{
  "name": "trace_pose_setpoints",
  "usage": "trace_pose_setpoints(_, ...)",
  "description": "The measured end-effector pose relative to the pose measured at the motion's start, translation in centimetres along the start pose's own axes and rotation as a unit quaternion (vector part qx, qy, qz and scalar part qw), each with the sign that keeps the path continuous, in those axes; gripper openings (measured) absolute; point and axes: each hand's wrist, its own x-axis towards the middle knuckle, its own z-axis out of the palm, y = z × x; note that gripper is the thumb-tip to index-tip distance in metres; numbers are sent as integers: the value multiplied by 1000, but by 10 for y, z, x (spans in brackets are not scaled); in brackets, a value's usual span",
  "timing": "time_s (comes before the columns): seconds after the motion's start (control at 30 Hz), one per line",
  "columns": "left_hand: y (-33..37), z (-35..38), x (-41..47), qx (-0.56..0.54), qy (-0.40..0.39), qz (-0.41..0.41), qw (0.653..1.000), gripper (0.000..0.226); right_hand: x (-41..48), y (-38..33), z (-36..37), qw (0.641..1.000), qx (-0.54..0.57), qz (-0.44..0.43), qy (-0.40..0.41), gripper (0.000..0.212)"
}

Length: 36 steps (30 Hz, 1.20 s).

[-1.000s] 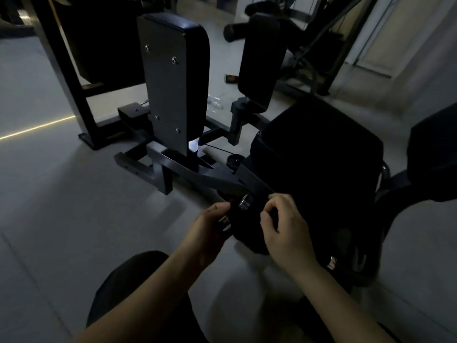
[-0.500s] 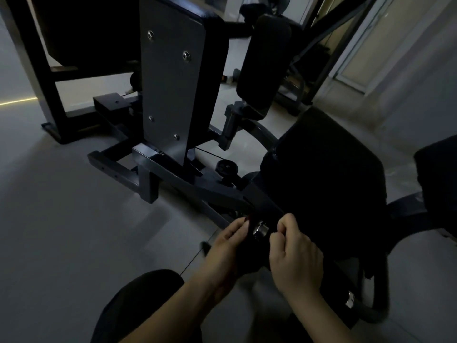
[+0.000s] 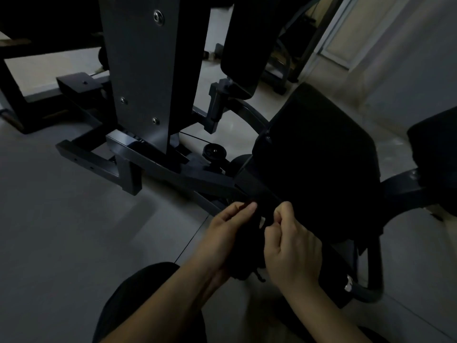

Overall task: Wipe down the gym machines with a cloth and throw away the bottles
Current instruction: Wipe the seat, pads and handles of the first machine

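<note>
Pinching cloth (image 3: 243, 251) in left hand (image 3: 222, 233) and right hand (image 3: 289, 246), fingers curled, against gym machine (image 3: 173, 174) below seat pad (image 3: 321, 157). Risks snagging there unseen (dark on dark), or dropping from a loosened pinch.

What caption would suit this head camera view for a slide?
In a dim gym, the left hand and right hand grip a dark item, unidentifiable here, beside a machine's black seat pad.
</note>
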Motion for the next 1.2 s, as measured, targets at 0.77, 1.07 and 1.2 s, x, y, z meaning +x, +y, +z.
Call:
trace_pose_setpoints(0.77,6,-4,-4,361,77,187,910,26,2,3,-2,1000,22,-11,-18,4)
trace_pose_setpoints(1.07,0,-23,-12,277,36,156,948,23,2,5,-5,998,38,-12,-44,7)
trace_pose_setpoints(1.2,3,-14,-7,432,49,249,865,24,2,8,-7,997,49,-20,-59,5)
